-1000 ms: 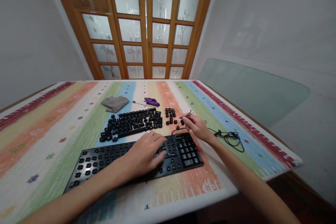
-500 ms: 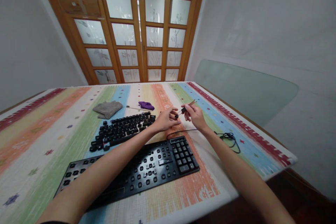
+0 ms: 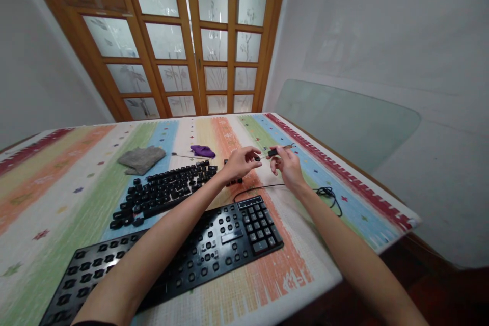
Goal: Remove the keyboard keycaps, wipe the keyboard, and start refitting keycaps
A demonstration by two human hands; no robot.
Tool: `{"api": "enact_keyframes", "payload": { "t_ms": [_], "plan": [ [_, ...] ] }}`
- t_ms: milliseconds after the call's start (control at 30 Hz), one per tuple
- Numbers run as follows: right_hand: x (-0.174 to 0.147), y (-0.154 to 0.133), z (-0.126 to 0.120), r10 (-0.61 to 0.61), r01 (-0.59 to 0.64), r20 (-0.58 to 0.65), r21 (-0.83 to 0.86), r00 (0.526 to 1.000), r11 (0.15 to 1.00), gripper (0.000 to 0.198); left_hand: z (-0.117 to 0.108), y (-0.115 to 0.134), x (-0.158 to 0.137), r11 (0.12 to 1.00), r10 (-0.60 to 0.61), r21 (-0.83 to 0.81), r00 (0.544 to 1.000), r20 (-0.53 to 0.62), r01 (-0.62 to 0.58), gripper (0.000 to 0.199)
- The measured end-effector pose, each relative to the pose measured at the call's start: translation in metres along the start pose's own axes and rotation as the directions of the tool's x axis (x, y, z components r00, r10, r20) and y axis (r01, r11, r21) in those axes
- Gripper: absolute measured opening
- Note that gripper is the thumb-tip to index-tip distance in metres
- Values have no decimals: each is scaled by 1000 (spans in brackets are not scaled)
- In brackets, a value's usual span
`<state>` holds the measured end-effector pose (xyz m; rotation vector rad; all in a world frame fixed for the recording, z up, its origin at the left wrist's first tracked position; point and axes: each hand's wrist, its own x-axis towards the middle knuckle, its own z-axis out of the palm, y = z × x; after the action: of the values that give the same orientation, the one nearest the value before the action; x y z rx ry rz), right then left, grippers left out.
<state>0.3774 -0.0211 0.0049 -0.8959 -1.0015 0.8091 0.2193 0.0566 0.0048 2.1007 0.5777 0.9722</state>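
My left hand (image 3: 241,163) is closed, pinching a small black keycap (image 3: 257,159) between thumb and fingertips above the table. Just to its right, my right hand (image 3: 287,167) grips a keycap puller (image 3: 272,153) by its black handle. Thin wires extend from the puller toward the keycap; whether they touch it I cannot tell. Brownish strands stick out at the tool's other end. Below my forearms lies a black keyboard (image 3: 233,238), its main section bare of caps and its number pad still capped. Loose black keycaps (image 3: 168,188) are laid out in rows behind it.
A grey cloth (image 3: 142,159) lies back left, near a purple cloth (image 3: 203,151) and a thin rod (image 3: 187,156). The keyboard's coiled cable (image 3: 329,194) rests to the right. Everything stands on a striped tablecloth (image 3: 305,270); the table's edge runs along the right.
The keycap and the puller have moved slightly apart, and my right hand has turned a little. The whole view has shifted, with the table things now further left.
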Motion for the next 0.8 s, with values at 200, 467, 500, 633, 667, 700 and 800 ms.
{"api": "enact_keyframes", "payload": {
  "t_ms": [200,467,500,633,667,700,800],
  "plan": [
    [-2,3,1,14,-12,-63,33,998,999,44,0,-3,5,996,7,-94,999,48,-2,28],
    [0,6,-2,81,-68,-108,115,991,991,35,7,-8,11,972,-6,-236,1000,-13,2,27],
    [1,5,-3,94,-77,-113,141,989,987,33,9,-9,12,962,-4,-273,999,-41,-7,28],
    [2,6,-5,133,-105,-125,208,983,972,29,21,-11,14,927,-30,-374,982,-187,-43,35],
    [2,6,-6,136,-108,-126,210,983,972,28,25,-12,13,925,-38,-377,976,-215,-47,35],
    [2,7,-6,139,-111,-127,210,982,971,28,28,-12,13,926,-45,-375,970,-237,-49,36],
    [2,10,-8,154,-124,-132,212,979,969,28,34,-11,10,933,-58,-357,964,-260,-40,35]
  ]
}}
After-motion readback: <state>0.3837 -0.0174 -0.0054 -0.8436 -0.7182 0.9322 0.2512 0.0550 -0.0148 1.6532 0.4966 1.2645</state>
